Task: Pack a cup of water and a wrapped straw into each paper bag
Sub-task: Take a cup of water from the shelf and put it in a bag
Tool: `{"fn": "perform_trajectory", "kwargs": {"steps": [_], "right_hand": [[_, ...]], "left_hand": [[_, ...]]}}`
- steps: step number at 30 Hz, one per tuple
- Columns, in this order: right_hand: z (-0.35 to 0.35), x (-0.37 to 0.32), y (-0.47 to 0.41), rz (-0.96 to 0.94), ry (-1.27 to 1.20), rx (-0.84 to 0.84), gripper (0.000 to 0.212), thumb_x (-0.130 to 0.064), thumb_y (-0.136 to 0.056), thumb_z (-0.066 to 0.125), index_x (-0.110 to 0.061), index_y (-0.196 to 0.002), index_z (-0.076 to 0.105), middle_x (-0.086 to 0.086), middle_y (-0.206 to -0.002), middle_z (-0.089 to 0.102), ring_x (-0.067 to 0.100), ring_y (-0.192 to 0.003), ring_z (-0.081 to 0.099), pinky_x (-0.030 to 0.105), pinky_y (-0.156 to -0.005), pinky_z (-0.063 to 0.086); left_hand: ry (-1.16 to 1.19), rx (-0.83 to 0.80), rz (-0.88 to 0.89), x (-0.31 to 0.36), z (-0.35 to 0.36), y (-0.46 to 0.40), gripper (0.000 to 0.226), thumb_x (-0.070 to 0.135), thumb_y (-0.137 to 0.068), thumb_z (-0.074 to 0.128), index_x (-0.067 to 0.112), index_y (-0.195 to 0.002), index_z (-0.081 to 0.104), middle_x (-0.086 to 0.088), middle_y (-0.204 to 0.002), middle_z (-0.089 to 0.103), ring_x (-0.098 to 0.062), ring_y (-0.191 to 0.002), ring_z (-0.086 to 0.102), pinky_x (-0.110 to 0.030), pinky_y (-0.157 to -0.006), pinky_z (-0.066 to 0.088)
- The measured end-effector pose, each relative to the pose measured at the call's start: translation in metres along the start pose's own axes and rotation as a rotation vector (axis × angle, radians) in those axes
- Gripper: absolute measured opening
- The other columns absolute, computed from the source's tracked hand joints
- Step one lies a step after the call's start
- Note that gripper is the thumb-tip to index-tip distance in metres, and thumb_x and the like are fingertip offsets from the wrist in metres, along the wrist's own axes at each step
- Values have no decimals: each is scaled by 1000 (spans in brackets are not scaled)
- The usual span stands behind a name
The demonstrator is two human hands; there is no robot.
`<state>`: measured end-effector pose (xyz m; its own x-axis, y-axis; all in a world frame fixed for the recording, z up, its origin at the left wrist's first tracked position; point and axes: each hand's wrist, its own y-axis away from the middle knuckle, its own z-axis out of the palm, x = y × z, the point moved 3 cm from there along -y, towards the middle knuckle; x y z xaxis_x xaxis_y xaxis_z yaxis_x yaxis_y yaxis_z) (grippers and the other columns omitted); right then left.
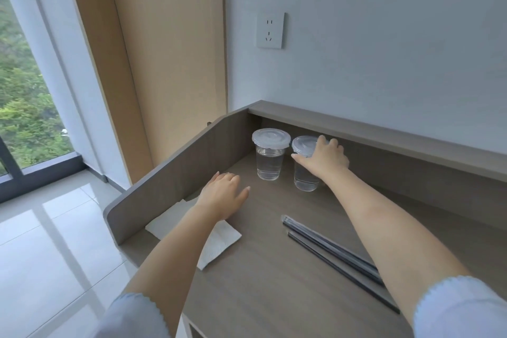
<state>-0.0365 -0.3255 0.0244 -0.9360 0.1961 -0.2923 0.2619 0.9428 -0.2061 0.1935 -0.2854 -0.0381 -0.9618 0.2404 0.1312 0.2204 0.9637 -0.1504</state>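
Two clear lidded cups of water stand at the back of the desk. My right hand (323, 162) grips the right cup (304, 178) around its upper part, just under the lid. The left cup (270, 156) stands free beside it. My left hand (223, 195) hovers flat, fingers relaxed, over the far end of the white paper bags (219, 241), which lie flat near the desk's left side. Two dark wrapped straws (329, 247) lie side by side on the desk, partly hidden under my right forearm.
The grey wooden desk (274, 296) has a raised side panel (178, 173) on the left and a low shelf (384, 134) along the back wall. A wall socket (270, 31) sits above. Beyond the left edge is tiled floor and a window.
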Motion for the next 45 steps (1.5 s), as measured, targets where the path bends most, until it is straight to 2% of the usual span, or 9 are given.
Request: {"fn": "perform_trajectory", "kwargs": {"steps": [5, 9, 14, 17, 21, 29, 38, 45], "right_hand": [[3, -8, -14, 18, 19, -41, 95, -74, -73, 57, -15, -141, 30, 14, -138, 37, 32, -128, 36, 38, -92, 41], [8, -12, -20, 27, 37, -47, 80, -65, -79, 56, -18, -140, 35, 14, -137, 36, 34, -127, 33, 36, -90, 41], [9, -9, -16, 22, -13, 6, 71, -56, -79, 59, -20, -137, 40, 15, -132, 39, 35, -123, 33, 35, -83, 39], [6, -7, -3, 10, -10, 43, 66, -54, -77, 60, -19, -131, 45, 14, -128, 41, 33, -119, 35, 33, -76, 36], [-11, -4, 27, 0, 0, 87, 63, -53, -76, 60, -21, -128, 48, 12, -125, 42, 32, -115, 37, 33, -76, 38], [-59, 16, 138, 156, 13, 192, 63, -55, -77, 60, -23, -130, 47, 10, -124, 43, 30, -115, 38, 33, -76, 37], [-95, 39, 325, 386, 33, 299, 60, -55, -77, 59, -20, -126, 47, 8, -124, 43, 29, -120, 35, 32, -76, 36], [-141, 72, 457, 542, 124, 331, 69, -58, -78, 59, -23, -135, 42, 8, -129, 43, 29, -122, 36, 34, -84, 38]], "left_hand": [[6, -3, -23, -8, 0, -8, 49, 43, -101, 29, 6, -120, 54, -7, -132, 52, -21, -127, 43, -30, -117, 11], [3, -1, -39, -14, -1, -10, 49, 44, -101, 29, 6, -119, 54, -7, -128, 54, -22, -124, 45, -30, -116, 13], [9, -13, -44, -15, -2, -5, 51, 43, -101, 28, 6, -125, 52, -8, -132, 52, -23, -126, 44, -31, -116, 12], [12, -6, -24, -11, -3, 2, 50, 43, -101, 28, 5, -124, 52, -8, -131, 53, -23, -125, 44, -30, -116, 12], [37, -2, 38, -1, -12, 12, 49, 43, -101, 29, 5, -119, 53, -9, -129, 54, -25, -125, 45, -31, -116, 13], [70, -39, 273, 54, -25, 63, 45, 43, -101, 31, 5, -109, 54, -11, -121, 55, -28, -120, 45, -32, -112, 19], [106, -137, 633, 122, -23, 204, 52, 43, -101, 33, 7, -137, 42, -9, -143, 44, -25, -135, 33, -34, -112, 22], [189, -166, 885, 196, -36, 303, 48, 41, -101, 32, 7, -133, 46, -10, -136, 49, -26, -129, 39, -35, -107, 28]]}}
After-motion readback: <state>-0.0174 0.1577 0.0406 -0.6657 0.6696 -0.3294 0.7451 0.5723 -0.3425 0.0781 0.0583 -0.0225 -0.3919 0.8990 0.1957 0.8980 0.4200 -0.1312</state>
